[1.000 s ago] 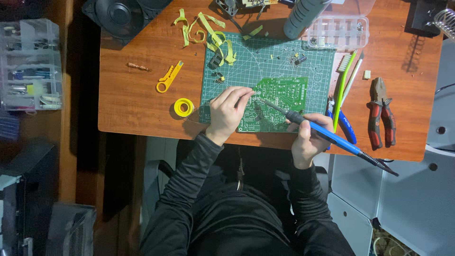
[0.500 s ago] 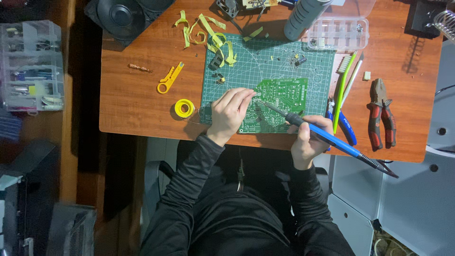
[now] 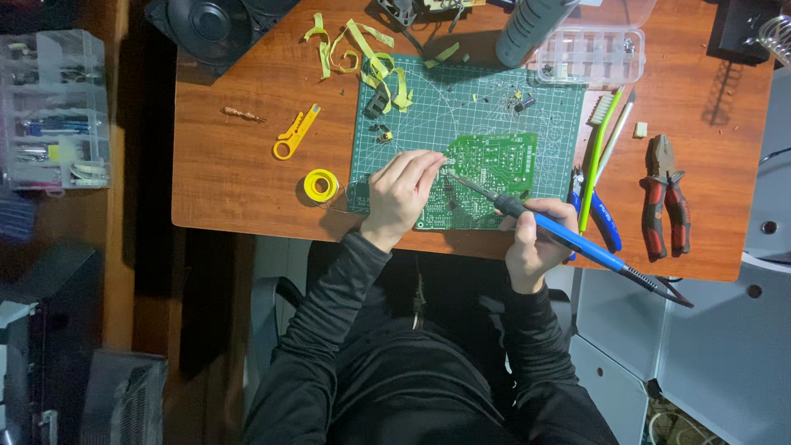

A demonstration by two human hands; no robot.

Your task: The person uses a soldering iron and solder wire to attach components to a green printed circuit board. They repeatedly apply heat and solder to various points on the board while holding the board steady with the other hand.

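Observation:
A green circuit board (image 3: 494, 165) lies on a green cutting mat (image 3: 470, 99). My left hand (image 3: 402, 196) rests on the board's left part, its fingertips pinched together near the board's upper left corner. A thin solder wire runs from the yellow spool (image 3: 320, 185) toward this hand. My right hand (image 3: 534, 241) grips a blue-handled soldering iron (image 3: 568, 237). The iron's metal tip touches the board right below my left fingertips.
On the wooden desk (image 3: 239, 177) lie a yellow wire stripper (image 3: 294, 132), yellow-green strips (image 3: 362, 53), a grey cylinder (image 3: 531, 29), a clear compartment box (image 3: 589, 53), red pliers (image 3: 664, 198) and a blue-handled tool (image 3: 603, 222). A clear organiser (image 3: 53, 107) stands left.

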